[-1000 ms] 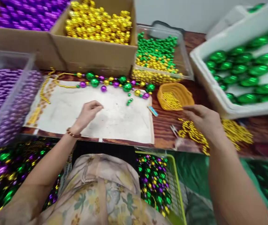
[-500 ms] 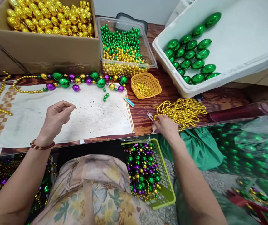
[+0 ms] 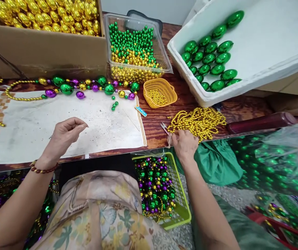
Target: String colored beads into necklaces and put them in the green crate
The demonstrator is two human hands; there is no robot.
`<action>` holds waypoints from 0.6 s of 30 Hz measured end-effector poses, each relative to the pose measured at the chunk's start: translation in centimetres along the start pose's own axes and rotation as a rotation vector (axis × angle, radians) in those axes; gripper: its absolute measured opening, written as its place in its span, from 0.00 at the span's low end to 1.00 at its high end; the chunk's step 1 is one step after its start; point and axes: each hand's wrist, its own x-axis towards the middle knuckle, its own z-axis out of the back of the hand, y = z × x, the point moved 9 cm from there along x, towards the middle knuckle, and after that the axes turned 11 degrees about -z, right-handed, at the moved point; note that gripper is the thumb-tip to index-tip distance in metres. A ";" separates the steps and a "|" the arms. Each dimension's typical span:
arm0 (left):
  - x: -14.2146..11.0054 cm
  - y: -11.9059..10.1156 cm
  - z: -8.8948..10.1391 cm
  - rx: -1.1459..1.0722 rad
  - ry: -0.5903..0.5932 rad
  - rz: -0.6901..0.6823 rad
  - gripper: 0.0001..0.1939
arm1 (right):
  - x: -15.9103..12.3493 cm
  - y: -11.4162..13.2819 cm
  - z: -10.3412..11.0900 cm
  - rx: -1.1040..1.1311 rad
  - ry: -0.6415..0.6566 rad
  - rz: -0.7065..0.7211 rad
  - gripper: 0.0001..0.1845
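Observation:
My left hand (image 3: 67, 139) hovers over the white towel (image 3: 47, 139), thumb and forefinger pinched together. Whatever is between those fingertips is too small to make out. Fine pale thread (image 3: 112, 132) lies on the towel to its right. At the table's front edge, my right hand (image 3: 185, 144) is closed with its fingers at the handle of small thread snips (image 3: 164, 127), whose blades point away. Just beyond that hand lies a heap of gold bead strings (image 3: 198, 121). Along the towel's far edge runs a bead necklace (image 3: 66, 89) in green, purple and gold.
Behind stand a carton (image 3: 42, 52) of gold beads, a clear tub (image 3: 167, 66) of small beads, an orange basket (image 3: 175, 99) and a white foam box (image 3: 203, 99) with green beads. A dark red bar (image 3: 260, 123) lies right. Below is a green basket (image 3: 182, 194) of necklaces.
My right hand has drawn slightly nearer and closed in beside the snips' handle. My left hand has shifted slightly right over the towel, still pinched. The whole view has moved a little.

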 end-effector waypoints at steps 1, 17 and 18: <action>0.0 -0.1 -0.1 -0.001 0.003 -0.005 0.09 | -0.1 0.1 -0.4 -0.014 0.032 0.029 0.19; -0.5 -1.8 -1.4 0.005 0.022 -0.030 0.09 | -1.1 4.5 -2.4 0.009 0.274 0.257 0.15; -0.5 -1.8 -1.3 0.002 0.020 -0.035 0.09 | -1.1 4.8 -2.3 0.003 0.264 0.260 0.14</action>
